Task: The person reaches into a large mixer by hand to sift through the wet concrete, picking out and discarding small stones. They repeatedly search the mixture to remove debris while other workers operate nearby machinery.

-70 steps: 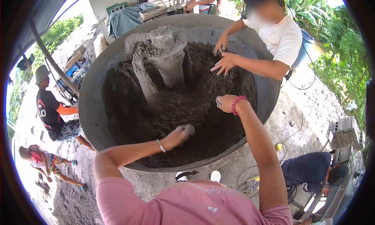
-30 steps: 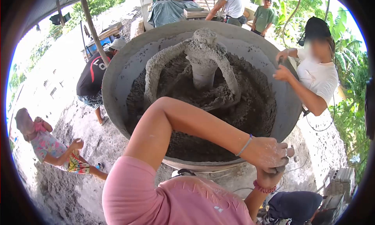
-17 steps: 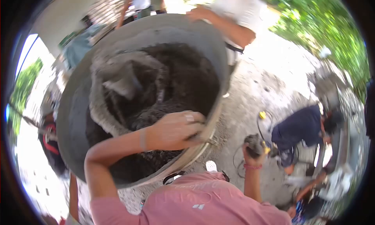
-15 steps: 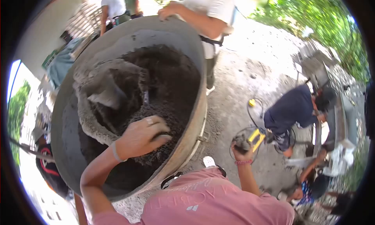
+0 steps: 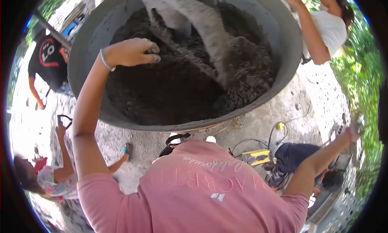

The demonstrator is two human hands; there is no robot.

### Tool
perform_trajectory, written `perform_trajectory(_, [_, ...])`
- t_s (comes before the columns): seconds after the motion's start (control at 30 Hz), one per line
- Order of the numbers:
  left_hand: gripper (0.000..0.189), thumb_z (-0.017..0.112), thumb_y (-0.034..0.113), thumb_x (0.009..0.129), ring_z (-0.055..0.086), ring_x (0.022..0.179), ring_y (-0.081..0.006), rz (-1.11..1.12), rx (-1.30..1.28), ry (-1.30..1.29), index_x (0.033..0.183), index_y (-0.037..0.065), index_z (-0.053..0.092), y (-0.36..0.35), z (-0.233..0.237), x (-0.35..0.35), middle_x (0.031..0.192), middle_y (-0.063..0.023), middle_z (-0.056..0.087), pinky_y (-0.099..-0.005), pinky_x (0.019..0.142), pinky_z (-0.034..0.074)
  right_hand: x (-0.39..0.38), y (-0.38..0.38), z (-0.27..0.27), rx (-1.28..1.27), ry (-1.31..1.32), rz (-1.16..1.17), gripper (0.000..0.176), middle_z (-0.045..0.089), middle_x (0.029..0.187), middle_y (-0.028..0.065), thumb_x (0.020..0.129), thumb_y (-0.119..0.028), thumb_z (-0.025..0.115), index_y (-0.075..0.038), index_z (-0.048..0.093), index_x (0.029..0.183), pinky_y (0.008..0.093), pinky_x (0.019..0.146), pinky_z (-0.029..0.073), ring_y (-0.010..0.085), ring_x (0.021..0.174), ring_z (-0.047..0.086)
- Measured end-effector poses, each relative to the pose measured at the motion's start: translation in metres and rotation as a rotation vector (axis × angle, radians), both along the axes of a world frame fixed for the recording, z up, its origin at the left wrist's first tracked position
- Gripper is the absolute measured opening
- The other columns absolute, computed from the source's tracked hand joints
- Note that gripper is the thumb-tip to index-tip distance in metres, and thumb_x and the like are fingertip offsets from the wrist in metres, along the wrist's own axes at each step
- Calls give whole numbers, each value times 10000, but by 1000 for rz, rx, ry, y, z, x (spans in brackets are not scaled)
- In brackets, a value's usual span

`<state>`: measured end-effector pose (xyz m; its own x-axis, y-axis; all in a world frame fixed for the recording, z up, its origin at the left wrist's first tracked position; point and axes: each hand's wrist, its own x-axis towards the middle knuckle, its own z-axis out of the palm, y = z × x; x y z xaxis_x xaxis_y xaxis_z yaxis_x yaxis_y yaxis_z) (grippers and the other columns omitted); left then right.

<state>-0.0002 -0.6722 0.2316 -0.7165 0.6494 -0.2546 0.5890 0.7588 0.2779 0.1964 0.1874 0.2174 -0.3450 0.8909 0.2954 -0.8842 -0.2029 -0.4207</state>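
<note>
My left hand (image 5: 131, 52), with a teal bracelet at the wrist, hovers over the left part of a large round drum (image 5: 287, 43). Its fingers are loosely bent, with a gap to the thumb and nothing visible between them. Dark, damp, crumbly mix (image 5: 161, 87) lies in the drum. Coated grey mixer blades (image 5: 210, 35) stand in the mix, right of my left hand. My right hand (image 5: 354, 132) is stretched far out to the right, away from the drum, near green foliage; it is small and blurred, and what it holds, if anything, cannot be made out.
A person in white (image 5: 329, 33) stands at the drum's right. Another in dark clothes (image 5: 297, 156) bends near a yellow tool (image 5: 256, 156) with a cable. At left are a person in black (image 5: 46, 63) and one in a patterned top (image 5: 56, 182).
My right hand, which held a dark grey lump near the yellow tool, has swung outward to the right. The view has turned, and the mixer blades have changed position. My left hand stays above the drum.
</note>
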Motion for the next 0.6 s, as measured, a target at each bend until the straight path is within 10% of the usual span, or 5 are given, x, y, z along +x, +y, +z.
perform_trajectory(0.1, [384, 538, 320, 838, 580, 818, -275, 144, 42, -64, 998, -29, 564, -45, -20, -11, 864, -178, 595, -343, 723, 450, -37, -101, 134, 722, -73, 52, 478, 439, 1189, 174, 798, -337, 541, 14, 451, 1110, 432, 955, 332, 261, 1120, 438])
perform_trajectory(0.27, [352, 587, 338, 789, 576, 654, -209, 415, -282, -170, 871, -4, 573, -113, -55, -55, 717, -107, 585, -323, 607, 454, -133, -428, 133, 1778, -547, 403, 286, 510, 977, 128, 768, -196, 563, -4, 518, 975, 366, 850, 388, 247, 938, 513])
perform_trajectory(0.5, [326, 608, 73, 664, 518, 976, -278, 90, -141, 122, 987, 46, 566, -169, -117, -113, 979, -129, 571, -344, 783, 441, -200, -687, -5, 2744, -202, 693, 176, 554, 828, 85, 752, -191, 593, -56, 551, 856, 385, 745, 439, 266, 829, 558])
perform_trajectory(0.6, [546, 592, 239, 745, 412, 1163, -292, 331, -407, 106, 1253, 123, 428, -153, -142, -100, 1222, -146, 456, -349, 915, 385, -235, -749, -110, 2966, -63, 880, 216, 581, 906, 71, 755, -161, 564, -79, 580, 954, 356, 782, 451, 251, 916, 562])
